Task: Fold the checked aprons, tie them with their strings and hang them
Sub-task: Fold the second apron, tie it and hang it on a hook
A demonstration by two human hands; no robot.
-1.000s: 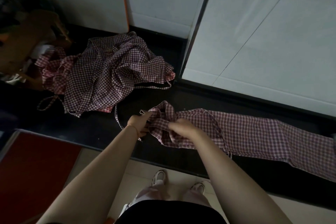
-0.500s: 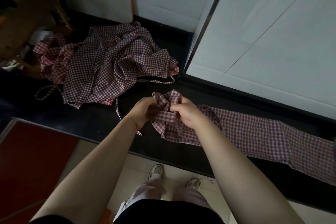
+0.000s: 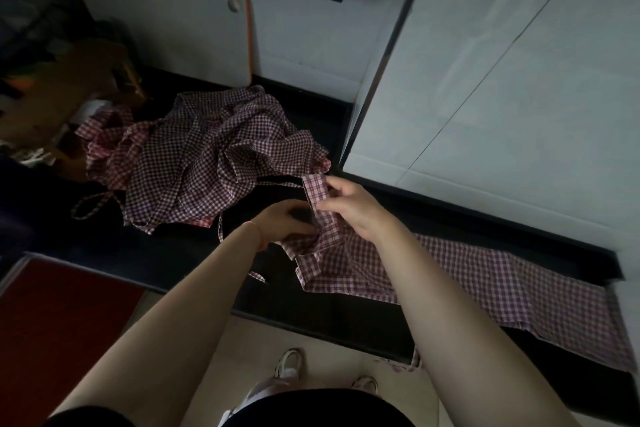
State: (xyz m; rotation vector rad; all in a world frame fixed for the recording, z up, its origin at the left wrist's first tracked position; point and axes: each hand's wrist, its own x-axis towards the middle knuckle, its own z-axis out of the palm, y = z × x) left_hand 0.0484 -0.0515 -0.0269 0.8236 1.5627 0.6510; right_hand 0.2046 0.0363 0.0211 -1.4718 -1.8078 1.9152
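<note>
The right hand [image 3: 349, 208] now lifts the folded apron [image 3: 433, 274]'s near end, pinching it higher than a second ago. The left hand [image 3: 282, 224], at its eight o'clock, grips the bunched cloth below. The long strip runs toward four o'clock along the dark counter [image 3: 180, 253]. Rolling seems begun. An unfolded apron heap [image 3: 207, 163] waits at ten o'clock.

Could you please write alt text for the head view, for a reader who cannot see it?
Seen from above, a person's left hand and right hand grip one end of a long folded checked apron lying on a dark counter. A crumpled pile of checked aprons sits to its left, below pale wall panels.
</note>
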